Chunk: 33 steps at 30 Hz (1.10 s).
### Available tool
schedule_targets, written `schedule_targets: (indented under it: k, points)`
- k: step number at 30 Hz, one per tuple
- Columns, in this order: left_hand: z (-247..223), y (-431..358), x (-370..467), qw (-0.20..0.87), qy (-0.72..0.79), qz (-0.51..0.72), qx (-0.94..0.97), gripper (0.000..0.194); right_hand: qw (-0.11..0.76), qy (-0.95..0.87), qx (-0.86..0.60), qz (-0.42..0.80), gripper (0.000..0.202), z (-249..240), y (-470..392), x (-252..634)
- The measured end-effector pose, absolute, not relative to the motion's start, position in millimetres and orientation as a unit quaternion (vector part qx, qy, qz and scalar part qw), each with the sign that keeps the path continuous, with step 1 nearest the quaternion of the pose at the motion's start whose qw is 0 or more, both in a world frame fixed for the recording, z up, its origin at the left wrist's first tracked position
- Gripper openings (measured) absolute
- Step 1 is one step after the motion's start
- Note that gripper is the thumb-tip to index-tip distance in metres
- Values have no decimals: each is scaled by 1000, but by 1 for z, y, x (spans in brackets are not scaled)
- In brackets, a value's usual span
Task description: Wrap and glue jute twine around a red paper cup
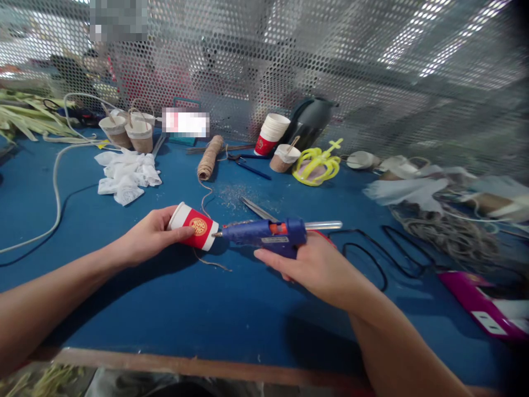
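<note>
My left hand is closed around a red and white paper cup, tipped on its side with its base toward the right. In my right hand is a blue hot glue gun, a clear glue stick poking from its back. The metal nozzle meets the cup near its base edge; whether it touches, I cannot tell. A strand of twine runs behind and below the cup from a twine roll. Partly hidden behind the glue gun lie scissors.
Twine-wrapped cups and white lace stand at the back left. Behind are pliers, stacked paper cups and a yellow crown-shaped piece. A black cable, grey cord and a purple power strip lie right.
</note>
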<state>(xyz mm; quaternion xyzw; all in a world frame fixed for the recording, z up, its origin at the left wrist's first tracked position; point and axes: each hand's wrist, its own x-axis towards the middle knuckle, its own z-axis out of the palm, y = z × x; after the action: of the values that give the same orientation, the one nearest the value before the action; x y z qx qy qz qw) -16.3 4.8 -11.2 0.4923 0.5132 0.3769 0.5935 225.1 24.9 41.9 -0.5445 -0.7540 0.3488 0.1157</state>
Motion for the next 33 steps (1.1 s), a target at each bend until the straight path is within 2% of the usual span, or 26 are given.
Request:
schedule_targets:
  k: [7,19,27,33]
  points:
    - [-11,4,-17,587,516,375,498,31,132,-750,-558,330,25,41,28,226]
    - [-14,4,-19,567,524,367,519,31,97,-715,-573,389,28,48,25,224]
    - [-13,4,-19,572,514,369,522,28,135,-730,-568,356,29,44,27,225]
    - [-13,4,-20,571,519,367,519,29,113,-743,-562,345,26,43,25,225]
